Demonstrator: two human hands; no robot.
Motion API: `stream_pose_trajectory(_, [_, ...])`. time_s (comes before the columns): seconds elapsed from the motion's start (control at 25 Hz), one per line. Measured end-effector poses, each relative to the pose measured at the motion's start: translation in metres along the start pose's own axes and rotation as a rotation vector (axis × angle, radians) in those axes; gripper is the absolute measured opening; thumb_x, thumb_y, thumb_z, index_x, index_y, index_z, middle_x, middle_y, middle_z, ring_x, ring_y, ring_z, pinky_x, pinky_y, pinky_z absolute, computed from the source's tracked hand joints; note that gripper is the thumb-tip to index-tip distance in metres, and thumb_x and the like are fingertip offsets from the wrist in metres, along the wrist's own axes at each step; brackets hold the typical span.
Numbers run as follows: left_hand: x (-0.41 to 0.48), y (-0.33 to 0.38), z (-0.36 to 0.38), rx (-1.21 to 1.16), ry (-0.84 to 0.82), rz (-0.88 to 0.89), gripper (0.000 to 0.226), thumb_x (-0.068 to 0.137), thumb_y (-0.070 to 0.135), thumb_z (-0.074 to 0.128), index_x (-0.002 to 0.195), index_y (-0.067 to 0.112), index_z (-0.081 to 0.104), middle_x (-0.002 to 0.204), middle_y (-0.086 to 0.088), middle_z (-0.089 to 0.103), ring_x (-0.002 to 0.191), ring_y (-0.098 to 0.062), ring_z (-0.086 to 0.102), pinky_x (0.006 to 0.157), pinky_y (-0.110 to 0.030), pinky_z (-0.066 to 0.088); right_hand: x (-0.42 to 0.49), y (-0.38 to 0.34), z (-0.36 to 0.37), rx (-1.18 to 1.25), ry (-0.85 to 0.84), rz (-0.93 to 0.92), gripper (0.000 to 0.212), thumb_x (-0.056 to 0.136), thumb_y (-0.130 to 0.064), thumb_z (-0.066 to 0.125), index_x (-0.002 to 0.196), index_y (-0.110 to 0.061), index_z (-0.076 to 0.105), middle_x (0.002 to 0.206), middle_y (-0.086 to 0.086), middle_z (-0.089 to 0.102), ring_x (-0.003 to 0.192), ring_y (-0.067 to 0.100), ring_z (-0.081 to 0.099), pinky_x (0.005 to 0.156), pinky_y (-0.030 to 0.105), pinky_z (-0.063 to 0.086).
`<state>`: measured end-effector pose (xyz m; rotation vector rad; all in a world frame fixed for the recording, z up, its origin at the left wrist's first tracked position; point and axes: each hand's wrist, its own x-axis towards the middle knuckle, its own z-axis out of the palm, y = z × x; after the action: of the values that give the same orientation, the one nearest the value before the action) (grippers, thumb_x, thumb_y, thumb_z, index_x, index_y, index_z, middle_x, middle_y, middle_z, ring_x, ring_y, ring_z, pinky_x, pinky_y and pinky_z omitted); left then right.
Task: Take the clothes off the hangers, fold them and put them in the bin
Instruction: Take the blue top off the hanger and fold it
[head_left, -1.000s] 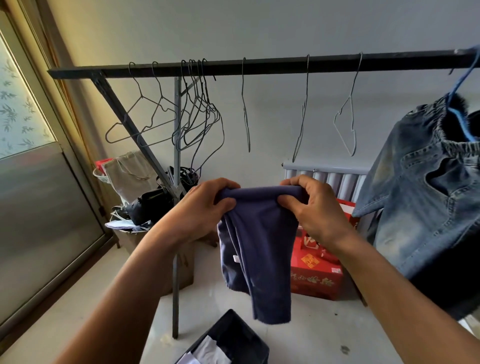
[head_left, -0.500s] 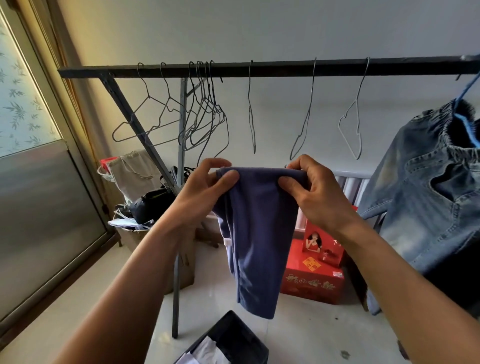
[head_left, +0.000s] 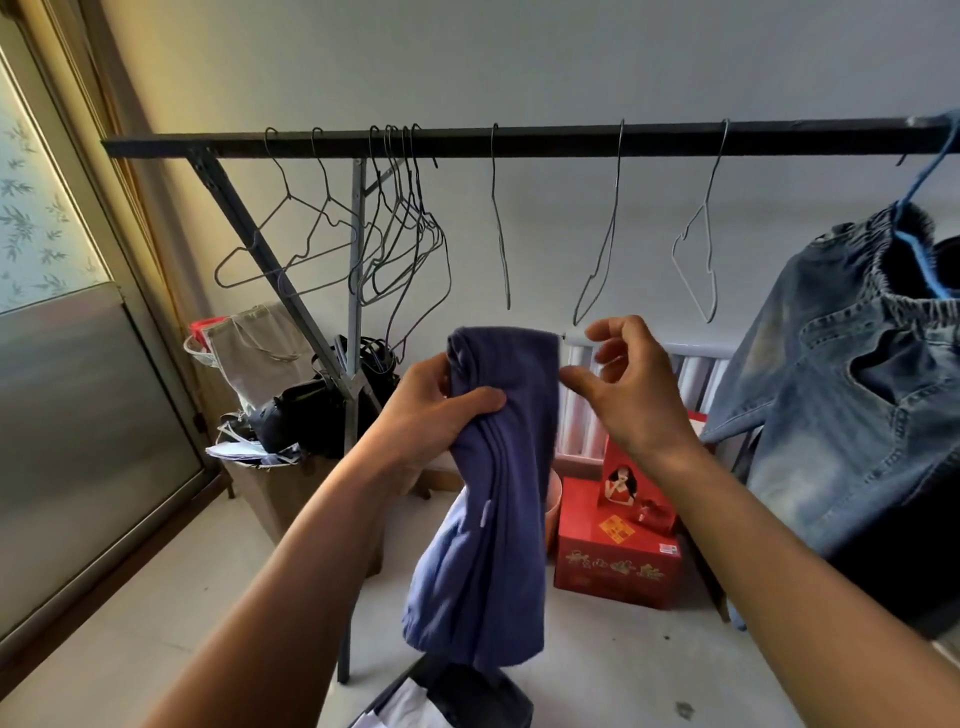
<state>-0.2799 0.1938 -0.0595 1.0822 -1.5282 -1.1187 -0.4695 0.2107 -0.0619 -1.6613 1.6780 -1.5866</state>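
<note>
My left hand (head_left: 436, 415) grips a folded purple-blue garment (head_left: 493, 499) near its top, and the cloth hangs down in front of me. Just to its right, my right hand (head_left: 623, 384) hovers with fingers spread and holds nothing. The garment's lower end dangles over a dark bin (head_left: 457, 696) at the bottom edge, which has white cloth inside. Blue jeans (head_left: 841, 405) hang on a blue hanger (head_left: 919, 208) at the right end of the black rail (head_left: 519, 143). Several bare wire hangers (head_left: 400, 234) hang along the rail.
A red gift box (head_left: 618, 561) sits on the floor behind the garment, before a white radiator (head_left: 691, 374). At the left, a cardboard box (head_left: 280, 488) carries dark bags and a beige tote. The rack's slanted leg (head_left: 270, 270) and a sliding door (head_left: 78, 441) are further left.
My right hand has let go of the garment's top edge and opened beside it. My left hand has gathered the cloth into a narrower bundle, which now hangs lower over the bin.
</note>
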Motion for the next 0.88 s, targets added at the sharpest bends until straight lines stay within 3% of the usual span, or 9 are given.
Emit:
stream_pose_trajectory(0.12, [0.001,0.001,0.004,-0.02,0.127,-0.008,0.01,0.08,0.001,0.069,0.09,0.002,0.068,0.089,-0.019,0.073,0.084,-0.033,0.071,0.08,-0.049,0.057,-0.027,-0.008,0.009,0.178,-0.255,0.081,0.027,0.086,-0.031,0.069,0.107,-0.02,0.056,0.095,-0.001,0.061,0.076,0.011,0.064,0.061,0.018,0.051])
stream_pose_trajectory(0.24, [0.001,0.006,0.009,-0.052,0.209,-0.027,0.01,0.081,0.005,0.067,0.084,-0.004,0.064,0.081,-0.027,0.068,0.075,-0.039,0.068,0.076,-0.053,0.056,-0.052,-0.005,0.027,0.142,-0.573,0.13,0.067,0.07,-0.055,0.077,0.126,-0.036,0.046,0.116,-0.016,0.06,0.101,0.003,0.062,0.085,0.025,0.053])
stream_pose_trajectory(0.32, [-0.003,0.012,0.013,-0.129,0.214,-0.028,0.014,0.083,0.012,0.07,0.083,-0.001,0.063,0.075,-0.019,0.067,0.071,-0.031,0.068,0.074,-0.051,0.057,-0.063,0.002,0.045,0.096,-0.493,0.061,0.073,0.068,-0.051,0.08,0.13,-0.037,0.043,0.12,-0.019,0.059,0.107,-0.002,0.058,0.092,0.023,0.05])
stream_pose_trajectory(0.44, [-0.011,0.018,0.016,-0.227,0.111,0.011,0.033,0.081,0.029,0.076,0.094,0.002,0.062,0.076,-0.007,0.07,0.076,-0.021,0.071,0.076,-0.04,0.06,-0.06,0.008,0.053,0.255,-0.22,0.055,0.024,0.088,-0.022,0.066,0.11,-0.028,0.06,0.102,-0.007,0.07,0.097,0.006,0.065,0.091,0.034,0.053])
stream_pose_trajectory(0.52, [-0.013,0.014,0.009,-0.193,0.093,0.082,0.051,0.073,0.044,0.08,0.1,0.005,0.061,0.082,-0.002,0.068,0.082,-0.015,0.068,0.081,-0.035,0.058,-0.055,0.008,0.048,0.391,-0.199,0.13,0.015,0.093,-0.015,0.059,0.103,-0.024,0.066,0.097,-0.005,0.074,0.095,0.008,0.068,0.089,0.032,0.054])
stream_pose_trajectory(0.6, [-0.013,-0.005,-0.001,-0.075,0.21,0.109,0.065,0.066,0.052,0.081,0.111,0.011,0.059,0.1,-0.001,0.067,0.092,-0.01,0.063,0.086,-0.028,0.052,-0.049,0.005,0.042,0.549,-0.222,0.242,0.016,0.094,-0.012,0.058,0.104,-0.018,0.069,0.098,-0.002,0.075,0.096,0.012,0.07,0.086,0.031,0.053])
stream_pose_trajectory(0.72, [-0.023,-0.041,-0.008,-0.213,0.144,-0.15,0.083,0.062,0.058,0.08,0.125,0.009,0.055,0.122,-0.011,0.064,0.11,-0.019,0.063,0.096,-0.032,0.049,-0.042,0.003,0.038,0.782,-0.253,0.426,0.02,0.095,-0.012,0.056,0.11,-0.009,0.068,0.102,0.009,0.075,0.097,0.023,0.071,0.086,0.036,0.054])
stream_pose_trajectory(0.8, [-0.033,-0.057,-0.007,-0.457,-0.032,-0.365,0.076,0.067,0.054,0.076,0.119,0.001,0.063,0.119,-0.018,0.068,0.111,-0.029,0.065,0.1,-0.042,0.048,-0.037,0.001,0.035,0.871,-0.279,0.523,0.025,0.096,-0.017,0.054,0.116,-0.007,0.066,0.107,0.01,0.073,0.1,0.026,0.07,0.09,0.039,0.052])
stream_pose_trajectory(0.88, [-0.037,-0.064,-0.005,-0.547,-0.081,-0.403,0.063,0.072,0.044,0.078,0.113,-0.003,0.067,0.113,-0.02,0.07,0.108,-0.033,0.066,0.099,-0.044,0.048,-0.034,-0.001,0.032,0.889,-0.306,0.587,0.031,0.097,-0.027,0.053,0.118,-0.008,0.065,0.109,0.009,0.073,0.101,0.025,0.069,0.091,0.04,0.052])
